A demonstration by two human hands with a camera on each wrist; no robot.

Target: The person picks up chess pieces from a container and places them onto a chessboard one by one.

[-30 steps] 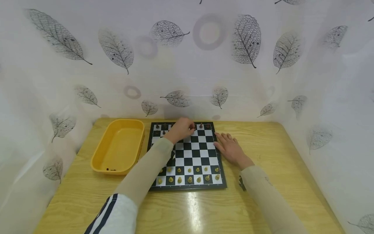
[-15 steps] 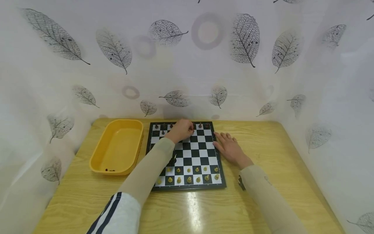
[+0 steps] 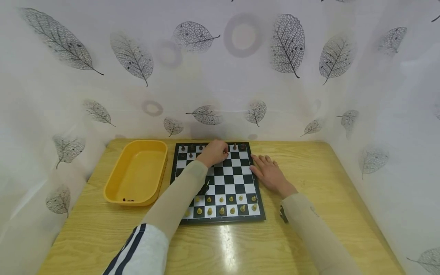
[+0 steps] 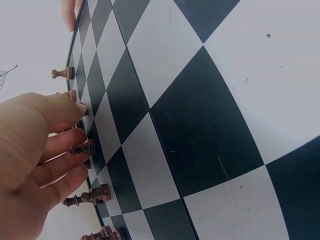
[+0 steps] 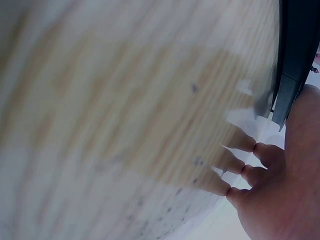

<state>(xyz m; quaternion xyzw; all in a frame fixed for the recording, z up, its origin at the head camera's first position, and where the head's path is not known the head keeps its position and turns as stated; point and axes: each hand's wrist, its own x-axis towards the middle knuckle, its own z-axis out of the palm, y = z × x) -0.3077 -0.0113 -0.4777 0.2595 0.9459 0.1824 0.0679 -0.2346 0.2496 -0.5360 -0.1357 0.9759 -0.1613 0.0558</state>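
My left hand (image 3: 214, 152) is over the far rows of a black-and-white chessboard (image 3: 229, 189). Its thumb and forefinger pinch a small reddish-brown chess piece (image 4: 83, 108), mostly hidden by the thumb in the left wrist view. Close beside the curled fingers stands another dark piece (image 4: 84, 148), and a rook (image 4: 62, 73) is farther along the back row. My right hand (image 3: 269, 173) lies flat with fingers spread, its fingertips and thumb at the board's right edge. Two rows of pale yellow pieces (image 3: 221, 210) stand along the board's near side, partly covered by the left forearm.
Left of the board is a yellow plastic tray (image 3: 164, 168) with several small dark pieces (image 3: 128, 200) at its near end. Both stand on a wooden table (image 3: 299, 160). A white curtain with leaf prints (image 3: 206, 115) hangs behind and at the sides.
The head view has drifted slightly, so board and tray appear a little farther left. My left hand keeps its pinch over nearly the same squares. The right hand stays at the edge.
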